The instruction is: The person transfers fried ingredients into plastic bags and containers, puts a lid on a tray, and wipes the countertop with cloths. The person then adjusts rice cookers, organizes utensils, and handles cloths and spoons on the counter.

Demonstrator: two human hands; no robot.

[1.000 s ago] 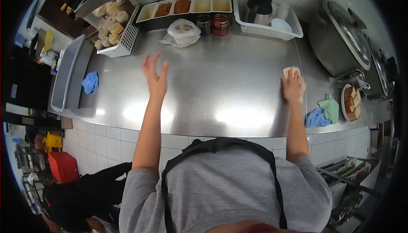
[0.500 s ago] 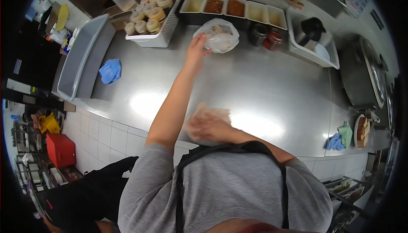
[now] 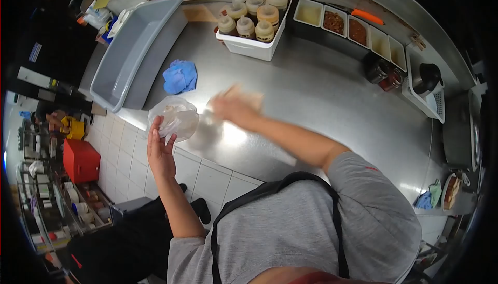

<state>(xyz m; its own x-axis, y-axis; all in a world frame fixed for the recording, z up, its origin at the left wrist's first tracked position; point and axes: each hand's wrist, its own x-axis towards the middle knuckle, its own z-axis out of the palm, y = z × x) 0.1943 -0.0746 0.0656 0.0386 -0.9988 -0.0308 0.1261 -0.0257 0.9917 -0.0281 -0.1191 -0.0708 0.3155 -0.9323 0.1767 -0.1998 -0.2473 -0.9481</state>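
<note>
My left hand (image 3: 162, 146) grips the clear plastic bag (image 3: 181, 118), with something pale inside it, at the table's front left edge. To its right, my right hand (image 3: 233, 109), smeared by motion, is closed on a pale cloth (image 3: 250, 99) over the steel table (image 3: 311, 92). A crumpled blue cloth (image 3: 180, 76) lies on the table just beyond the bag. The bag and the pale cloth are close together but apart.
A grey tub (image 3: 140, 51) stands at the left, a white basket of squeeze bottles (image 3: 251, 45) behind. Sauce trays (image 3: 358, 31), jars (image 3: 384, 74) and another basket (image 3: 438, 109) line the back right. A co-worker in black (image 3: 124, 242) is at lower left.
My left hand has taken hold of the bag and carried it from the back of the table to the front left. My right hand has swept the pale cloth leftward. The view has turned left.
</note>
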